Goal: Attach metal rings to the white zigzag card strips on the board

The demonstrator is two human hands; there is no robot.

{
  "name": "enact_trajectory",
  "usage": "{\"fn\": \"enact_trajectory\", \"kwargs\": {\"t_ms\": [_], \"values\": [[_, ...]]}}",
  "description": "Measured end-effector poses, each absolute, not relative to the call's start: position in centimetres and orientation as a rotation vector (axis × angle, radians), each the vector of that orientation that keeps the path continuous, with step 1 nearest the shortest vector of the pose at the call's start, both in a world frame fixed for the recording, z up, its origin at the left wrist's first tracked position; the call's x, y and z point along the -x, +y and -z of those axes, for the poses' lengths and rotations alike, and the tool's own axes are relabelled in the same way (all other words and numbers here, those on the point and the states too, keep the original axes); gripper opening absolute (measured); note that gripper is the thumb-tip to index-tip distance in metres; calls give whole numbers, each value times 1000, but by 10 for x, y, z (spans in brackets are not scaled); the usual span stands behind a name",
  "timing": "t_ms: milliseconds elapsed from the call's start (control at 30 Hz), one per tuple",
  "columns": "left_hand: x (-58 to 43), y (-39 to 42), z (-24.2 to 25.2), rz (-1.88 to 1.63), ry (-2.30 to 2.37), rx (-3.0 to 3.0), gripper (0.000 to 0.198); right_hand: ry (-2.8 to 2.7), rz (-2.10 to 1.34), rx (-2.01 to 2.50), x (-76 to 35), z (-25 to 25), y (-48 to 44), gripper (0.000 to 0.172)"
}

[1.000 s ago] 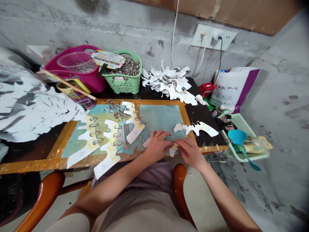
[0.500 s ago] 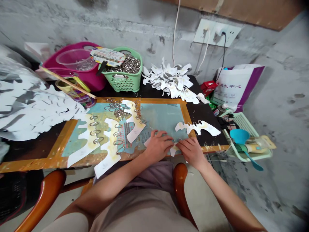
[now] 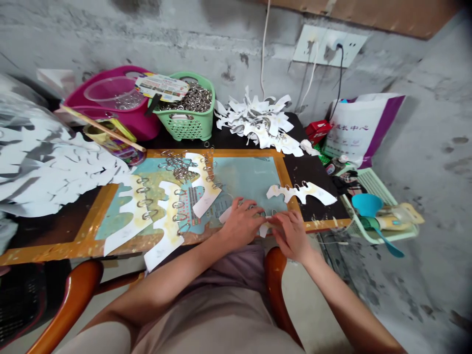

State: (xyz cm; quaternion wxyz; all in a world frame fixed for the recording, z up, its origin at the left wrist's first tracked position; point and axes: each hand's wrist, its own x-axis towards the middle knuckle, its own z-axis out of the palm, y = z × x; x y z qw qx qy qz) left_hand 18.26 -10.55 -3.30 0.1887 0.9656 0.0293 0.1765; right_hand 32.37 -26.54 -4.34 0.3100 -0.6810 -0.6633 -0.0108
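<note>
My left hand point(image 3: 241, 221) is closed on a white cut-out piece point(image 3: 263, 230) at the table's front edge, its fingers bent over the piece. Opposite it, my right hand point(image 3: 289, 231) pinches the right part of the same piece, which the fingers mostly hide. A metal ring shows between the hands. Left of them lie three white cut-outs with rings along their edges: one upper point(image 3: 206, 189), one middle point(image 3: 167, 221), one left point(image 3: 136, 216). Another ringed cut-out point(image 3: 304, 191) rests beyond my right hand. Loose rings point(image 3: 180, 164) lie in a pile behind.
A green basket of rings point(image 3: 188, 123), a magenta basket point(image 3: 143, 123) and a can point(image 3: 127, 150) stand at the back left. White cut-outs point(image 3: 55, 162) heap at left, more point(image 3: 261, 123) at the back. A pale green tray point(image 3: 379, 189) holds a blue ladle point(image 3: 367, 204) at right.
My right hand has shifted slightly, and its thumb now shows lower, apart from the fingers. My left hand stays almost where it was. The view has moved a little.
</note>
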Motion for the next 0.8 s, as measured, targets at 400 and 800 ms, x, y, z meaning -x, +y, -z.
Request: {"fn": "enact_trajectory", "kwargs": {"t_ms": [400, 800], "values": [[-216, -84, 12, -201, 19, -2848, 17, -1722, 35, 1845, -313, 47, -263, 48], [-182, -106, 28, -548, -240, -3076, 22, -1727, 33, 1982, -306, 48, -274, 26]]}}
